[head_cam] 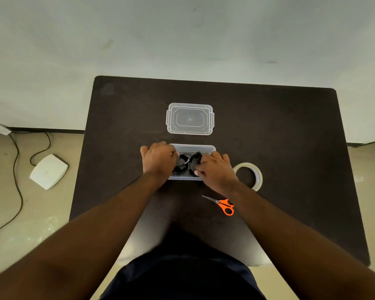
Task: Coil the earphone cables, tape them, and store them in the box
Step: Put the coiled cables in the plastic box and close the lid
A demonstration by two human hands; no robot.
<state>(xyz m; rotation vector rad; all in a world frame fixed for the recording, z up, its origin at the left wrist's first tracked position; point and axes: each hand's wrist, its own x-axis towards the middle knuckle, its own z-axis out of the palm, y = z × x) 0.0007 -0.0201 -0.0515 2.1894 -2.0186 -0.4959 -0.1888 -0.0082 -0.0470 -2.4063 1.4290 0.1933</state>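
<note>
A clear plastic box (pixel 206 147) stands open in the middle of the dark table. Two coiled black earphone cables lie inside it, one on the left (pixel 182 164) and one on the right (pixel 194 162). My left hand (pixel 158 159) is at the box's left end, fingers curled over its rim. My right hand (pixel 214 169) reaches into the right side and pinches the right coil. The box's clear lid (pixel 189 119) lies flat behind the box.
A roll of pale tape (pixel 250 175) sits just right of my right hand. Orange-handled scissors (pixel 222 205) lie near the front of the table (pixel 290 137). On the floor at left are a white device (pixel 49 171) and a black cord (pixel 17 185).
</note>
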